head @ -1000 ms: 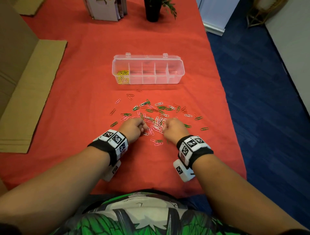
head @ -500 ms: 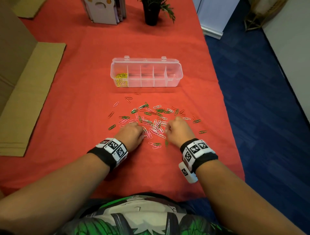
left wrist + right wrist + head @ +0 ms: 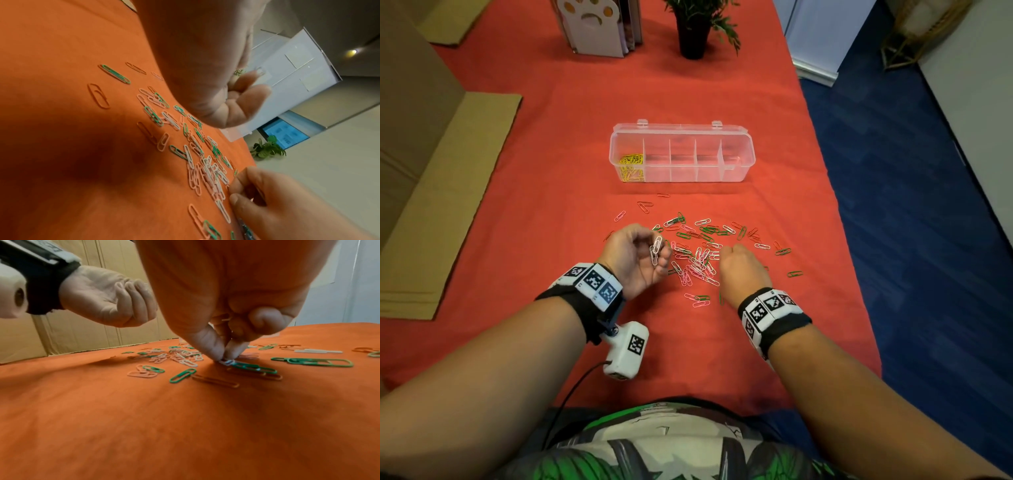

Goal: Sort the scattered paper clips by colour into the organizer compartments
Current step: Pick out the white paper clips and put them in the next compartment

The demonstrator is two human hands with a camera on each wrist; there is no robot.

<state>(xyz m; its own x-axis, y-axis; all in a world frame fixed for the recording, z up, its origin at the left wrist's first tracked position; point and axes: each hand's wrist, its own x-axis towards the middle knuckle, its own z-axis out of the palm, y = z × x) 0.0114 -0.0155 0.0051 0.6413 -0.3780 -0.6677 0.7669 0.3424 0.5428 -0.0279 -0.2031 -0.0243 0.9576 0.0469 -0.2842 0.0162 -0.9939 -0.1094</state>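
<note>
Green, white, pink and orange paper clips lie scattered on the red cloth in front of a clear organizer. Its leftmost compartment holds yellow clips; the others look bare. My left hand is raised palm-up at the pile's left edge, fingers curled round white clips. My right hand is down on the pile, and in the right wrist view its thumb and forefinger pinch a white clip lying on the cloth.
Flattened cardboard lies on the left of the table. A book holder and a potted plant stand at the far end. The table's right edge drops to blue carpet.
My left hand has lifted off the pile and turned palm-up with white clips in it. My right hand has stayed down on the pile. The head view has tipped slightly.
</note>
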